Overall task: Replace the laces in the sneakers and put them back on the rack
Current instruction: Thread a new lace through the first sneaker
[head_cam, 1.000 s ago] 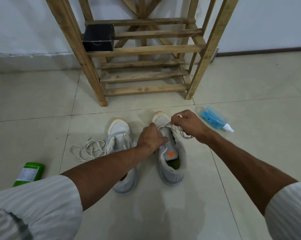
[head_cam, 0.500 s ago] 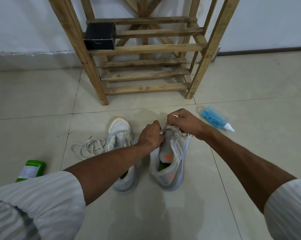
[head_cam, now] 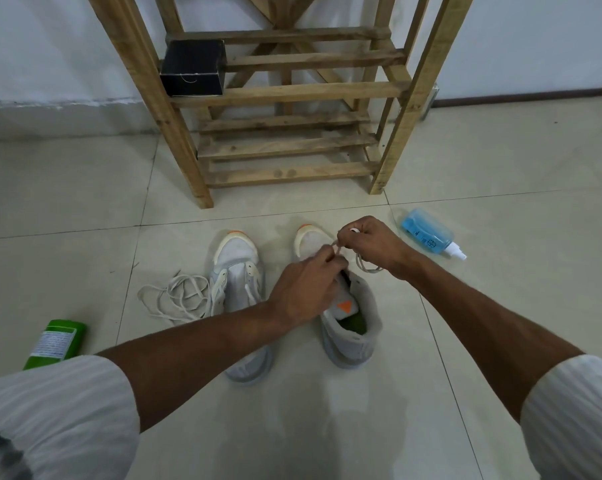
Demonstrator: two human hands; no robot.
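Two grey-white sneakers with orange toe tips stand on the tiled floor before the wooden rack (head_cam: 285, 95). The left sneaker (head_cam: 235, 265) has no lace in it, and a loose white lace (head_cam: 175, 296) lies heaped beside it. Over the right sneaker (head_cam: 353, 327), my left hand (head_cam: 306, 289) pinches a white lace (head_cam: 337, 249) near the eyelets. My right hand (head_cam: 370, 242) grips the same lace a little farther out, and a loop of it hangs below that hand. Both hands hide the sneaker's eyelet rows.
A black box (head_cam: 192, 67) sits on the rack's middle shelf at the left. A blue spray bottle (head_cam: 429, 235) lies on the floor right of the sneakers. A green bottle (head_cam: 55, 342) lies at the left by my sleeve.
The right sneaker, tipped towards the left half a second ago, now stands level again. Both hands have stayed on its lace, with my right hand drawing it up and outward.
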